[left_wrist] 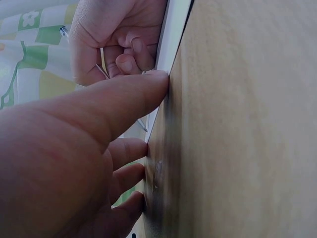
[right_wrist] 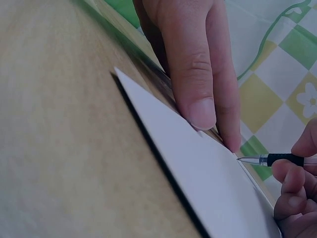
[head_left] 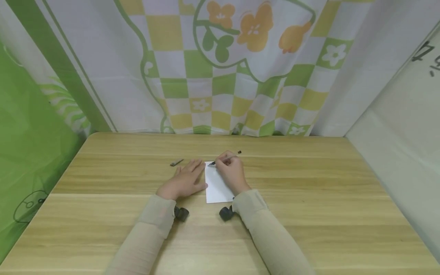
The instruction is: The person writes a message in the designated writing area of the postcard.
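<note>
A small white pad [head_left: 215,190] with a dark lower edge lies on the wooden table. My left hand [head_left: 187,178] is spread flat along its left side, thumb and fingertips at the pad's edge. In my right hand [head_left: 234,172], a clear-barrelled pen [head_left: 231,157] with a black grip is pinched between thumb and fingers. The pen tip is at the pad's upper left corner, close by the left fingertips, as the right wrist view shows with the pen's black grip [right_wrist: 285,159]. No marks show on the white sheet [right_wrist: 198,158]. The right hand covers part of the pad's right side.
Left of the pad, beyond the left hand, lies a pen cap [head_left: 177,162]. Black wrist cameras [head_left: 181,214] sit under both sleeves near the pad's lower corners. A patterned curtain [head_left: 206,91] hangs behind the table's [head_left: 309,229] far edge.
</note>
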Motion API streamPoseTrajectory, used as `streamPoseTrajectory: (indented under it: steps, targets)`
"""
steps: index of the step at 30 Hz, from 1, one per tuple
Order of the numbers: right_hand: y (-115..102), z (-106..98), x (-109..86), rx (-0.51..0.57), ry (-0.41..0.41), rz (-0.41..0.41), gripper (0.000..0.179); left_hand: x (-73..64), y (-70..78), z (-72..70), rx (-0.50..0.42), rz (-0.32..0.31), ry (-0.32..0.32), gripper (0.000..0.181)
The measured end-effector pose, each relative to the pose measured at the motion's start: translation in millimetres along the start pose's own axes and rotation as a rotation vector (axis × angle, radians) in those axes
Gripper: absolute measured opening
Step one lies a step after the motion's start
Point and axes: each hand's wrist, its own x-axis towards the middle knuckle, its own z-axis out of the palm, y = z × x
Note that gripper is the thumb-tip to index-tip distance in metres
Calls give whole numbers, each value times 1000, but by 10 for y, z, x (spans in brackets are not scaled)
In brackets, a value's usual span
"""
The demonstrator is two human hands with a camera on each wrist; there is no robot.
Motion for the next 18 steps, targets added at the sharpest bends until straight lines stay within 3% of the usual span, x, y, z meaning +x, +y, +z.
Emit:
streamPoseTrajectory:
  steps: [18]
  targets:
    - [5,7,9,-21,0,0,8,6,3,-7,12,8,7,76]
